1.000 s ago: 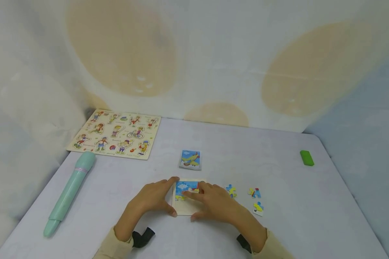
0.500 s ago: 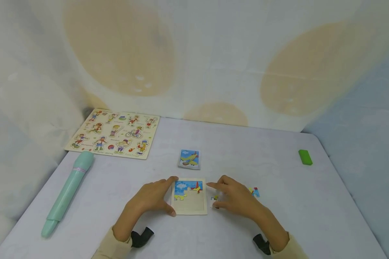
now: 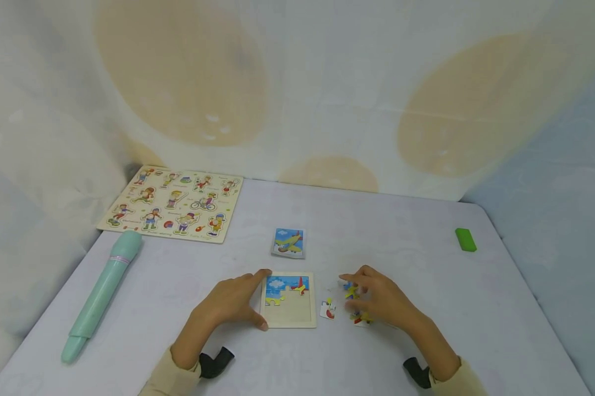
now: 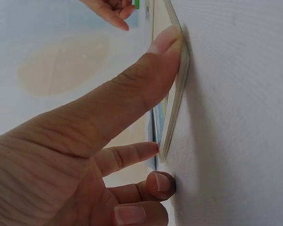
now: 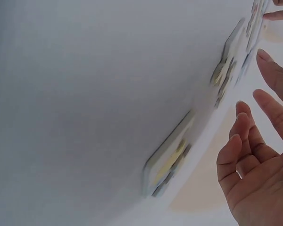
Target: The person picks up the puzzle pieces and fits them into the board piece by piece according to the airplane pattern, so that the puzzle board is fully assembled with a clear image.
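Left hand (image 3: 235, 300), left of the tray — thumb and index spread straight, touching its lower-left and upper-left corners; remaining fingers bent in. Puzzle tray (image 3: 292, 314) lies flat at lower centre of frame; sky and red tail pieces (image 3: 276, 284) fill its upper part, one yellow-edged bit at left, bare wood elsewhere. Right hand (image 3: 379, 300) sits right of it, fingers loosely bent and apart, holding nothing. It covers part of a cluster of loose pieces (image 3: 350, 292) — can't count them; a sliver shows under the hand's lower edge too. In the right wrist view the pieces are smeared and near edge-on, prints unreadable. One white-and-red piece (image 3: 328, 309) lies between tray and right hand, just off the tray's right edge. Left wrist view: thumb blocks much of the tray, right hand cut off at top. Both sleeves (image 3: 174, 377) run off the bottom of the head view. Edges: picture card (image 3: 288, 242) sits just above the tray, narrow gap. Mint rod (image 3: 102, 297) far left, touching or nearly touching the figure board (image 3: 171, 213), upper left; can't tell which. Widest room is right of the right hand, across the cloth (image 3: 475, 324) up to the green block (image 3: 466, 240).
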`<state>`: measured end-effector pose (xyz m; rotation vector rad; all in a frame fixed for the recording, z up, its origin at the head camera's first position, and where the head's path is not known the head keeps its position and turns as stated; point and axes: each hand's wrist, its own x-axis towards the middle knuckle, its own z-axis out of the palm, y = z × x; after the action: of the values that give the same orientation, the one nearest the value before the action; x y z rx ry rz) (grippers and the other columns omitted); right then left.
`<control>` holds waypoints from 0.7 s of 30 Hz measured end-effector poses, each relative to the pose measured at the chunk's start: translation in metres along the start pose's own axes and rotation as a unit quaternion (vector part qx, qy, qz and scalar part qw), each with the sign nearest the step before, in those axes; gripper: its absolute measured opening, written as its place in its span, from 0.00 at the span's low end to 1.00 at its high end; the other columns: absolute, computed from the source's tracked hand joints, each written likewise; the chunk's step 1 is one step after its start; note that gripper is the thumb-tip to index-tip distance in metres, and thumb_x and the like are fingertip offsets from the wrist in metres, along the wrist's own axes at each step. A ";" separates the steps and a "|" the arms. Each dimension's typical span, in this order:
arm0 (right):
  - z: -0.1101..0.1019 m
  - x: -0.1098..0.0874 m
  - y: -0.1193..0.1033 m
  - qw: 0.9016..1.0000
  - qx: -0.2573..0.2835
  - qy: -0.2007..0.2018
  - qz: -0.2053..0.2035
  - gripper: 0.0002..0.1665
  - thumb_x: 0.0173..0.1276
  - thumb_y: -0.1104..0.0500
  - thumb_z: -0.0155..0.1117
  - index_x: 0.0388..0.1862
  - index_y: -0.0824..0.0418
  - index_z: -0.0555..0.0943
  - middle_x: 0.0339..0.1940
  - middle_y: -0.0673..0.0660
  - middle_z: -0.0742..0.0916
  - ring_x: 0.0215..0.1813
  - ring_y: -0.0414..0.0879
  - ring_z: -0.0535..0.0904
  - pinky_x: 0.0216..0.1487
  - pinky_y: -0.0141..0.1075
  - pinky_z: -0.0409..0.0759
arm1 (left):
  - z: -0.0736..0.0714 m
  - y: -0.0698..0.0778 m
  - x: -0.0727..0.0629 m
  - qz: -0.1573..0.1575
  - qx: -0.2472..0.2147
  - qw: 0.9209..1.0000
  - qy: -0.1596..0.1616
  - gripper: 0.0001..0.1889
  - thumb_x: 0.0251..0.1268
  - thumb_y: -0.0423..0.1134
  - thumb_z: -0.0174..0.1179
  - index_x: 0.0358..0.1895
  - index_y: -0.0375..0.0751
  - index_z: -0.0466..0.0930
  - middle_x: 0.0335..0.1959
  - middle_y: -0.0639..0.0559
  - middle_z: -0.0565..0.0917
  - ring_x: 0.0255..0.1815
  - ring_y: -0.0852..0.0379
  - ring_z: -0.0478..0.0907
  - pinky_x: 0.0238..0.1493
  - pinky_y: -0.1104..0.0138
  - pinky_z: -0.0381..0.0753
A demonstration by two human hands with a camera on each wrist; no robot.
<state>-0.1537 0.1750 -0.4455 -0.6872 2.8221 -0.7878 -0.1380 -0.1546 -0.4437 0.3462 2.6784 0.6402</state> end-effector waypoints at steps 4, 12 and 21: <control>-0.002 0.001 0.009 1.000 -0.003 0.006 0.008 0.34 0.52 0.54 0.80 0.60 0.54 0.83 0.39 0.45 0.80 0.39 0.40 0.73 0.37 0.29 0.75 | 0.000 0.000 0.000 0.000 0.001 1.000 0.000 0.55 0.33 0.54 0.83 0.72 0.50 0.66 0.63 0.43 0.79 0.58 0.43 0.79 0.58 0.45 0.76; -0.005 0.004 0.018 1.000 -0.008 0.002 0.021 0.31 0.53 0.56 0.79 0.59 0.54 0.84 0.38 0.45 0.78 0.40 0.40 0.73 0.38 0.30 0.74 | 0.000 -0.001 0.000 0.001 0.000 1.000 -0.002 0.55 0.34 0.54 0.83 0.72 0.50 0.65 0.63 0.43 0.79 0.59 0.43 0.79 0.58 0.45 0.76; -0.006 0.005 0.021 1.000 -0.017 -0.007 0.013 0.28 0.54 0.56 0.79 0.56 0.55 0.85 0.37 0.45 0.78 0.41 0.40 0.73 0.40 0.31 0.76 | -0.001 0.000 0.000 0.001 -0.001 1.000 -0.003 0.55 0.34 0.54 0.83 0.72 0.50 0.65 0.64 0.42 0.78 0.59 0.42 0.78 0.59 0.45 0.76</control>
<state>-0.1680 0.1915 -0.4509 -0.6580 2.8324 -0.7303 -0.1383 -0.1550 -0.4432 0.3501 2.6721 0.6426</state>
